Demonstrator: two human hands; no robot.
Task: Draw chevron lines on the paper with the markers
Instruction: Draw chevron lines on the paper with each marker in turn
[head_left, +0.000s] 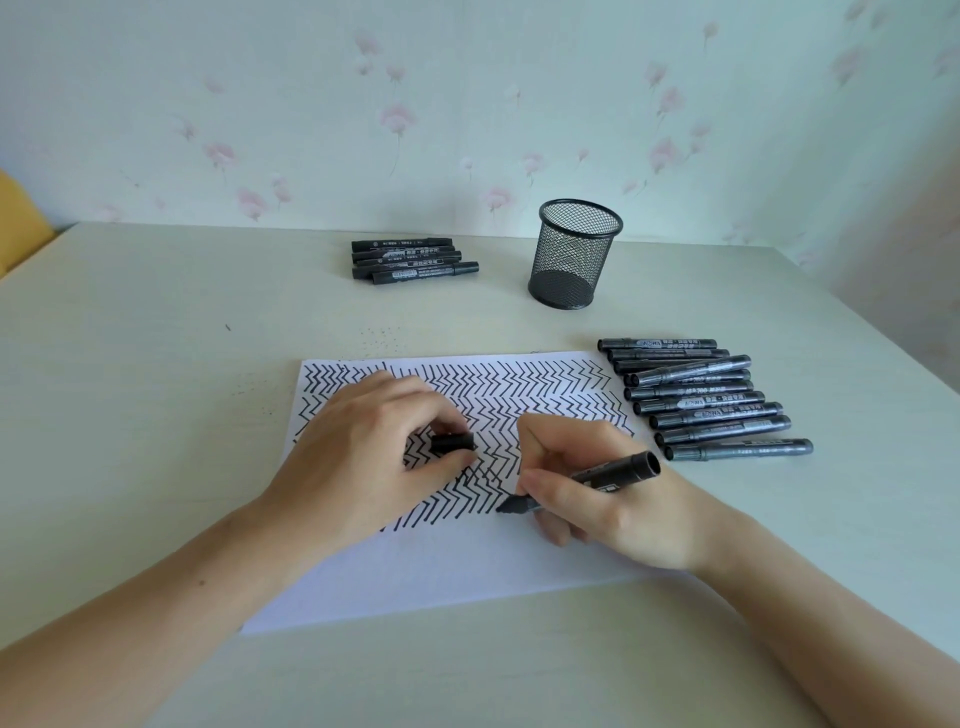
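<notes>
Drawing zigzag rows on paper (441, 571)
Right hand (602, 499) grips 1 marker (587, 480), tip on paper; left hand (374, 447) beside it pinches the cap (453, 443).

Right hand (597, 488) gripping an uncapped black marker (587, 480), tip touching the paper (441, 577) at the lowest row of chevrons; left hand (374, 452) resting on the sheet, pinching the cap (453, 443); marker row (706, 400) just right of the paper; smaller pile (410, 260) and mesh cup (574, 254) farther back on the table (156, 338).
</notes>
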